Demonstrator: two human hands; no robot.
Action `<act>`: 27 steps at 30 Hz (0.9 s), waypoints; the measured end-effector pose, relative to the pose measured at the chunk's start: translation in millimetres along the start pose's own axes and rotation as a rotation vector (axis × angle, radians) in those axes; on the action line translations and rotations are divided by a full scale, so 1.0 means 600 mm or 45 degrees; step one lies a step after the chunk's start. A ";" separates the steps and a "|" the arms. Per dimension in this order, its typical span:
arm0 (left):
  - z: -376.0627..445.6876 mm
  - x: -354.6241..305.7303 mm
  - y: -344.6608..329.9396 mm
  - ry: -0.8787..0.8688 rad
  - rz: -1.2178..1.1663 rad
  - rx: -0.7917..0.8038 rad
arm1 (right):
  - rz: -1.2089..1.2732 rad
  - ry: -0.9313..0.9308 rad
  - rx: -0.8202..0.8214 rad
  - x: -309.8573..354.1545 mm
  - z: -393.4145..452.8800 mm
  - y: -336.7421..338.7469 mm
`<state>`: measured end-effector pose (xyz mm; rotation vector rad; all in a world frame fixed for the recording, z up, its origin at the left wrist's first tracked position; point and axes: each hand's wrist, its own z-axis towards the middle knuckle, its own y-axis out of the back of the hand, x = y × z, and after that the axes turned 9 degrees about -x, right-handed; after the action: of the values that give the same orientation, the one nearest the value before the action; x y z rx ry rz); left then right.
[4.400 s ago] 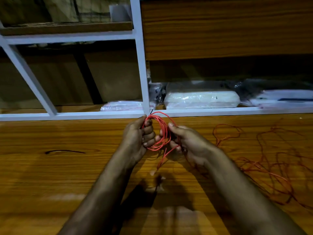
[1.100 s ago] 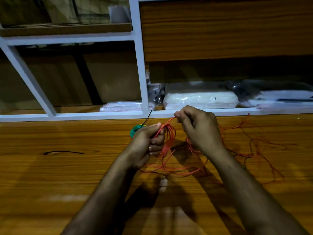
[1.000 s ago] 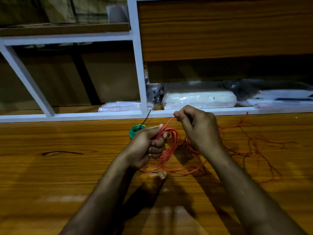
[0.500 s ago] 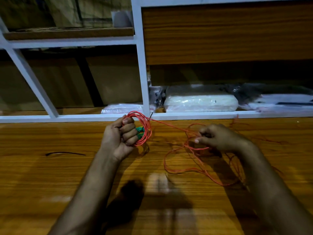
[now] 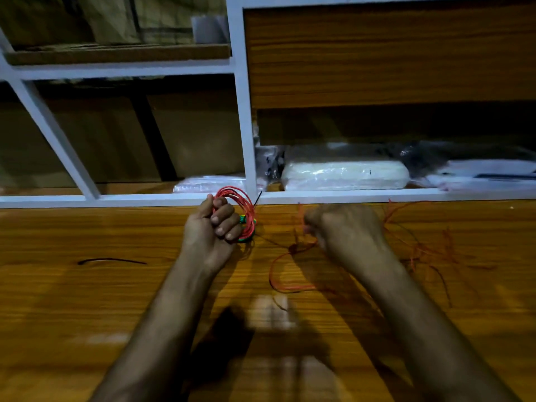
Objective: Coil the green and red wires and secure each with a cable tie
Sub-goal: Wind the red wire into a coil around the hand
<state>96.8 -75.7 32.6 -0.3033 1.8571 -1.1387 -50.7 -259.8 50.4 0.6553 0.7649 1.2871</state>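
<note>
Left hand, fist upright above a glossy wooden table, grips a round red wire coil. Right hand, blurred, fingers curled, pinches the loose red strand.

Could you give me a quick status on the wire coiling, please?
Left hand grips red coil. Right hand, blurred, holds loose red wire. Nothing blocking.
</note>
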 end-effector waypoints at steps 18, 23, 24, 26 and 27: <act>-0.030 0.078 -0.044 -0.367 1.118 0.120 | 0.364 -0.077 -0.281 0.032 0.011 0.030; -0.038 0.077 -0.058 -0.208 1.084 0.151 | 0.381 -0.136 -0.401 0.036 0.011 0.026; -0.040 0.072 -0.057 -0.164 1.053 0.167 | 0.427 -0.177 -0.396 0.034 0.012 0.025; -0.042 0.061 -0.054 -0.036 0.974 0.245 | 0.535 -0.273 -0.347 0.028 0.014 0.022; -0.043 0.056 -0.052 0.049 0.920 0.290 | 0.578 -0.305 -0.312 0.026 0.014 0.019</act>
<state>50.2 -97.5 42.8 0.4910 1.6324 -0.8273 -48.9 -242.3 62.6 0.7920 0.2589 1.6464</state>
